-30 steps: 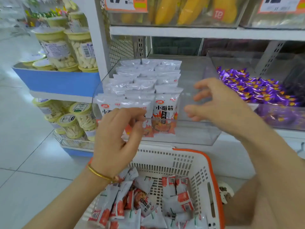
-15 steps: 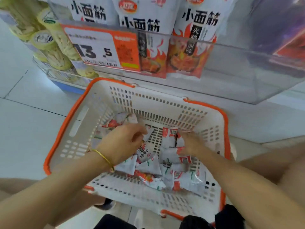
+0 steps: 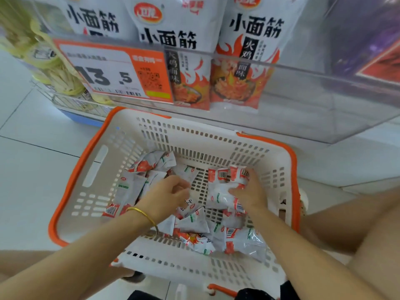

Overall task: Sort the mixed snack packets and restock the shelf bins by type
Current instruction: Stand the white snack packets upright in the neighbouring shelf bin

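Down in basket, right hand grip closed round packets lengthwise toward shelf bin, left hand curled, hold unclear.

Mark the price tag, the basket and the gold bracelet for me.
price tag (image 3: 101,76), head view, on its white area by the printed number.
basket (image 3: 71,180), head view, on the left side's orange rim.
gold bracelet (image 3: 140,212), head view, on the band across the wrist.

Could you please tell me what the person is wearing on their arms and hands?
Both forearms are bare, no sleeves showing, and neither the left hand nor the right hand is gloved. A thin gold bangle circles the left wrist; the right wrist carries nothing.
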Motion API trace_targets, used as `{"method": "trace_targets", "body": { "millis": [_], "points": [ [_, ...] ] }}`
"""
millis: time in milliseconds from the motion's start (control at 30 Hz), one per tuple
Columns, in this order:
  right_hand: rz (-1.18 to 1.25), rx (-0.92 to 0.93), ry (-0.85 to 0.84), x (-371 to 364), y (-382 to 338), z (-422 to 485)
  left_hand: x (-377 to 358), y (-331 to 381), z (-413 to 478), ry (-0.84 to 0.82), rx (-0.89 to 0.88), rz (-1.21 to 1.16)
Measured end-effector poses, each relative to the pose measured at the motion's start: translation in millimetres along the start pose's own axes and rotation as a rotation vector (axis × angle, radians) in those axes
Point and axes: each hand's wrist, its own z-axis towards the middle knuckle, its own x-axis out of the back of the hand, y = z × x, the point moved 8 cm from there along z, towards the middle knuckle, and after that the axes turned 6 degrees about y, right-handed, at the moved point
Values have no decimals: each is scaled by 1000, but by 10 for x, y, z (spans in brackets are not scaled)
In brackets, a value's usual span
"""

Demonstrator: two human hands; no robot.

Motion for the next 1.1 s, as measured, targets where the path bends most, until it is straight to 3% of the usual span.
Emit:
{"method": "trace_targets", "body": {
  "millis": [100, 167, 233, 467, 533, 633, 733, 833, 900, 967, 1033, 1100],
  "points": [
    [214, 175, 12, 244, -596, -382, -342, -73, -245, -182, 465, -673],
    [270, 272, -16, 314, -932, -676, -457, 8, -313, -251, 521, -903],
    [291, 325, -51, 350, -1147, -921, -433, 103, -317, -277, 456, -999],
    [232, 645, -239, 500, -1502, -1362, -180, 318, -413, -389, 217, -1024],
    [295, 646, -323, 512, -1525, -1400, -96, 350, -411, -302, 160, -1052],
    [403, 608, -381, 537, -1524, -1415, 45, 297, -370, -110, 78, -1078],
    [519, 519, -416, 523, -1455, -1345, 55, 366, -405, -147, -8, -1050],
    [828, 349, -485, 554, -1435, -1290, 73, 419, -408, -134, -60, -1033],
    [1006, 177, -445, 605, -1388, -1190, 93, 421, -378, -99, -100, -982],
    [892, 81, -362, 588, -1271, -1077, 90, 392, -329, -56, -132, -842],
    [527, 142, -370, 519, -1217, -1064, 50, 379, -326, -29, -146, -668],
    [374, 212, -348, 484, -1246, -1089, -2, 377, -332, -34, -134, -619]
  ]
}}
